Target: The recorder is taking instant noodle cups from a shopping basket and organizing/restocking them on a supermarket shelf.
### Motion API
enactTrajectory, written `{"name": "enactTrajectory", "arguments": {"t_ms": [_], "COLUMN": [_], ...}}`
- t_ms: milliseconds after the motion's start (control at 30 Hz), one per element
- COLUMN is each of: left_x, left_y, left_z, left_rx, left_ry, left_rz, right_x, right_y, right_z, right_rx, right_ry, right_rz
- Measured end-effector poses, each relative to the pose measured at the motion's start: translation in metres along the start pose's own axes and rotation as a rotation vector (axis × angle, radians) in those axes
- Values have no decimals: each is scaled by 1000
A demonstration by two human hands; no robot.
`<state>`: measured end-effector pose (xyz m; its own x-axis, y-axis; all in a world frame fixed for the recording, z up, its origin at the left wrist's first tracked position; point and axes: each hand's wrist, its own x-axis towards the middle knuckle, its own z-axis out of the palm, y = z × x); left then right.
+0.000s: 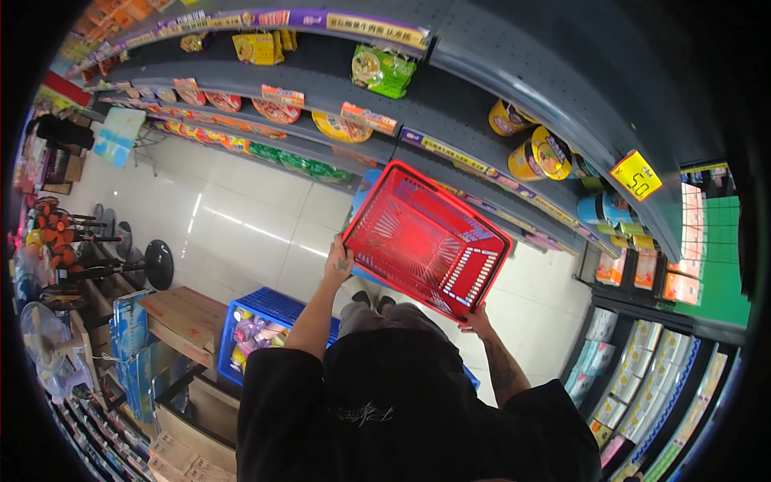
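Note:
A red plastic shopping basket (pixel 403 226) is held tilted in front of my body, and I see nothing inside it. My left hand (pixel 340 260) grips its left corner. The near right corner is in my right hand (pixel 477 322), whose fingers are partly hidden by the rim. Behind the basket, a blue thing (pixel 368 181) shows in part. Shelves beyond it carry noodle packets, among them a green packet (pixel 382 70) and a yellow packet (pixel 259 48). Yellow instant noodle cups (pixel 540 153) stand on a shelf to the right.
A blue crate (pixel 265 301) of colourful bottles stands at my left, beside a cardboard box (pixel 184 316). Electric fans (pixel 158 265) stand farther left. A folding stool (pixel 120 135) is up the aisle. Shelves of packaged paper goods (pixel 632 376) line the right. Pale tiles (pixel 259 211) cover the floor.

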<state>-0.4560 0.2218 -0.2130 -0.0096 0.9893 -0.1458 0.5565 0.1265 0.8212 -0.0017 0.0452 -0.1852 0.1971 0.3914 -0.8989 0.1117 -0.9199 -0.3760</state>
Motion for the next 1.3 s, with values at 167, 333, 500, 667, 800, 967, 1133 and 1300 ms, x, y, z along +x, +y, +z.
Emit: {"name": "enactTrajectory", "arguments": {"t_ms": [167, 333, 500, 667, 800, 967, 1133, 1300], "left_x": [2, 16, 32, 81, 148, 236, 291, 304], "left_y": [-8, -26, -28, 22, 112, 265, 380, 426], "left_z": [1, 0, -13, -73, -185, -336, -397, -383], "left_rx": [132, 276, 310, 429, -65, -318, -289, -75], "left_ry": [-120, -201, -401, -761, -513, 99, 425, 806], "left_rz": [-279, -351, -332, -131, 232, 577, 845, 1142], "right_x": [38, 83, 86, 72, 24, -62, -149, -196], "right_y": [28, 56, 43, 0, -72, -201, -285, -297], "right_z": [-13, -1, 10, 10, 44, 131, 197, 205], "right_rx": [-38, -30, 47, -52, -277, -183, -274, -99], "right_ry": [-54, 49, 215, 378, 871, 804, 439, 364], "right_rz": [-6, -220, -162, -195, -303, -938, -1024, -1007]}}
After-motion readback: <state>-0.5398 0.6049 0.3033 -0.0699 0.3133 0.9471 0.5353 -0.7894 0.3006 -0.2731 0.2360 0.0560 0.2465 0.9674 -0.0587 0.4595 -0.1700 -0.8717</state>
